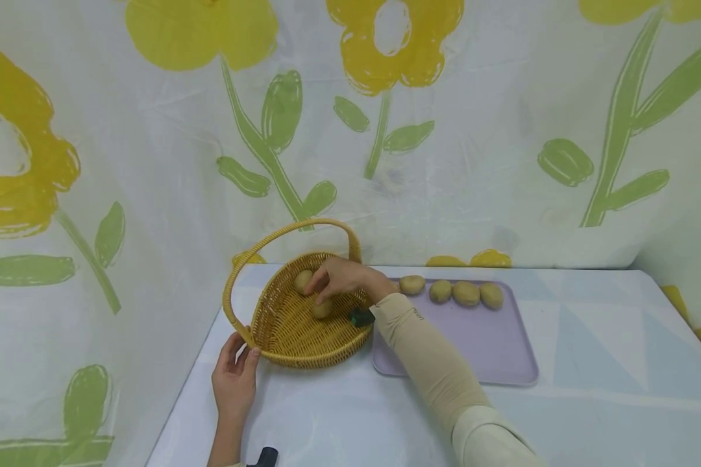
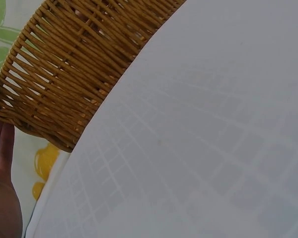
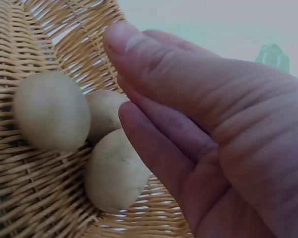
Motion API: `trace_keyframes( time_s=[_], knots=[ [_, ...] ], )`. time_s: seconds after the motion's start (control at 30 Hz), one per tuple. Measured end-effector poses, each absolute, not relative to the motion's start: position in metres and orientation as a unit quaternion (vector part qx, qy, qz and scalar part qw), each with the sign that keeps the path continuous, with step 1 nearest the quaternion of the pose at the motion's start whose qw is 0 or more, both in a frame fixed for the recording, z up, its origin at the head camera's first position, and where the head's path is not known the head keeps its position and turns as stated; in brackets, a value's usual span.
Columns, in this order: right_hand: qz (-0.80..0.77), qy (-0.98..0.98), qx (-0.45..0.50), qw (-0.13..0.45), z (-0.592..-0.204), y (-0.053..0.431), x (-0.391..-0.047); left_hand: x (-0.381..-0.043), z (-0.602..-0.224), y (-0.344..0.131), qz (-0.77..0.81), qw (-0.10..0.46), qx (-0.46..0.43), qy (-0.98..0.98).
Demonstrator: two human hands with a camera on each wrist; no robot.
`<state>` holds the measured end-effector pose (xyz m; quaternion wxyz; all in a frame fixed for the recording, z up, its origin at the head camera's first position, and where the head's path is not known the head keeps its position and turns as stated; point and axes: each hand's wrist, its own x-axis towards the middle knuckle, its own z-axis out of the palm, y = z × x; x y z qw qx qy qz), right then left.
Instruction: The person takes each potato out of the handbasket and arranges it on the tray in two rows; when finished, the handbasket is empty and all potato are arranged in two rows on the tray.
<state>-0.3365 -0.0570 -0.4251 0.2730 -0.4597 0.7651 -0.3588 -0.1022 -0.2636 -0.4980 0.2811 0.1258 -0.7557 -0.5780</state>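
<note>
A wicker basket [image 1: 292, 331] with a tall arched handle stands tilted on the table. My left hand [image 1: 233, 379] grips its near left rim by the handle's base, thumb on one side and fingers on the other; the left wrist view shows the woven side [image 2: 74, 64] and part of that hand [image 2: 5, 183]. Inside the basket, my right hand [image 1: 344, 275] hovers over the potatoes with nothing in its fingers. Three potatoes show in the right wrist view: one on the left [image 3: 52, 111], one behind [image 3: 104, 111], one beside the fingers [image 3: 116, 173].
Right of the basket lies a lilac tray [image 1: 461, 350], with several potatoes [image 1: 466, 294] in a row along its far edge. My right forearm crosses the tray's left part. A flowered cloth [image 1: 473, 162] hangs behind the white table [image 1: 596, 350].
</note>
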Motion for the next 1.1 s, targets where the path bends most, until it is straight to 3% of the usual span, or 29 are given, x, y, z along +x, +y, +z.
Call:
trace_keyframes(
  time_s=[0.5, 1.1],
  knots=[
    [-0.337, 0.793, -0.445, 0.245, -0.439, -0.062, -0.333, -0.102, -0.500, -0.263, -0.579, 0.278, 0.124, -0.757],
    [-0.322, 0.802, -0.428, 0.264, -0.444, -0.065, -0.334, -0.102, -0.497, -0.264, -0.581, 0.273, 0.137, -0.755]
  ],
)
